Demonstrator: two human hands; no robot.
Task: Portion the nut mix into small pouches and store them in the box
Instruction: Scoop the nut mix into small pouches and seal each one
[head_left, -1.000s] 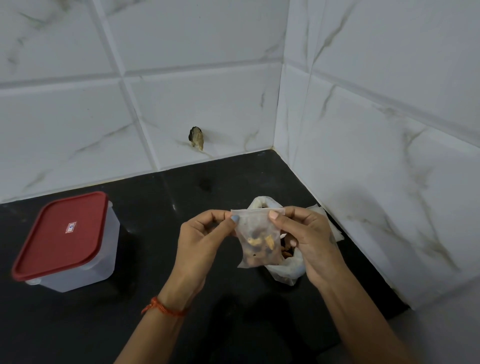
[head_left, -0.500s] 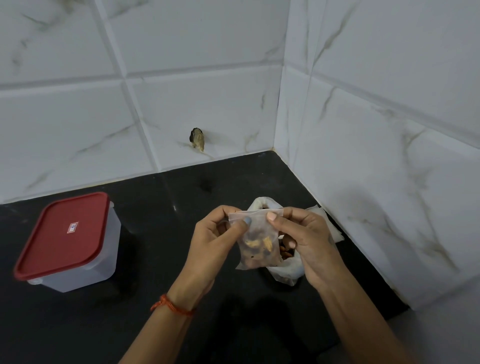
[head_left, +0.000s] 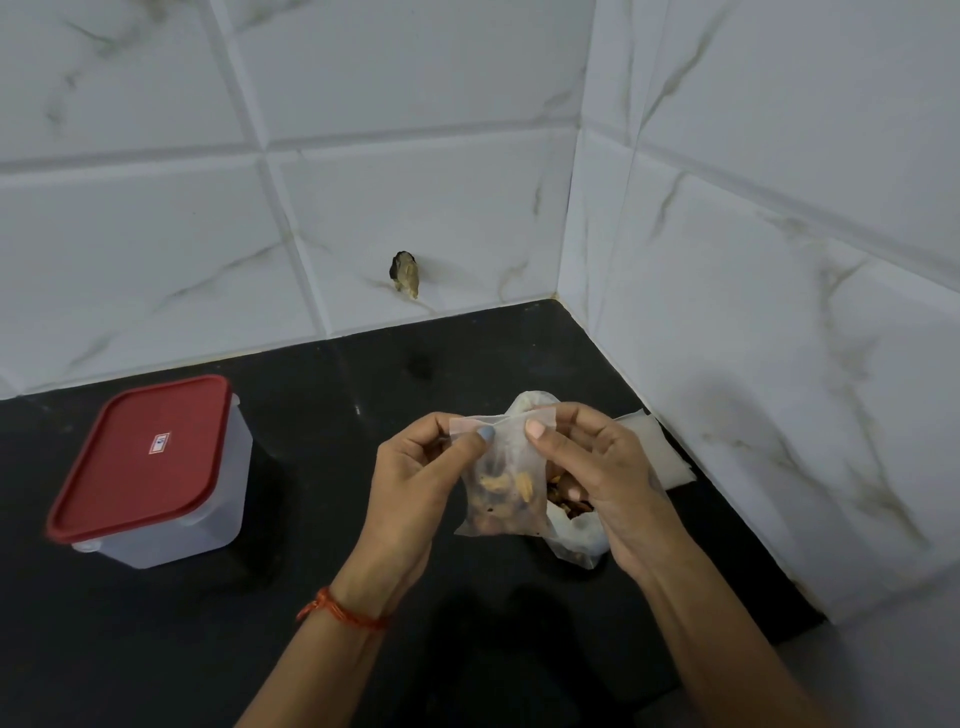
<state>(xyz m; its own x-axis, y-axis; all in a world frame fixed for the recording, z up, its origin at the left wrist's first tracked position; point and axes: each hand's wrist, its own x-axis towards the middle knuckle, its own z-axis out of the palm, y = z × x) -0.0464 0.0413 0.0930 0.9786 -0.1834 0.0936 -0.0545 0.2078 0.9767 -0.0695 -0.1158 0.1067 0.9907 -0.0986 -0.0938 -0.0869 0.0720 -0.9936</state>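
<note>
Translucent plastic makes up the small pouch (head_left: 503, 483), which hangs just above the black table (head_left: 311, 623) with a portion of nuts settled in its lower half. The left hand (head_left: 415, 483) pinches the left part of its top strip between thumb and fingers, and the right hand (head_left: 597, 467) pinches the right part likewise, so each grip is closed on the pouch; this looks like the seal being pressed along the top, though whether it is fully shut cannot be told. Behind the pouch, partly hidden by the right hand, the larger bag of nut mix (head_left: 574, 535) rests on the table with nuts showing inside, so more seems left to portion. A stack of what look like spare pouches (head_left: 660, 452) lies flat by the wall. Well to the left, the box (head_left: 171, 467) stands with its red lid (head_left: 140, 457) on; no pouch can be made out inside, so storing appears not yet begun.
</note>
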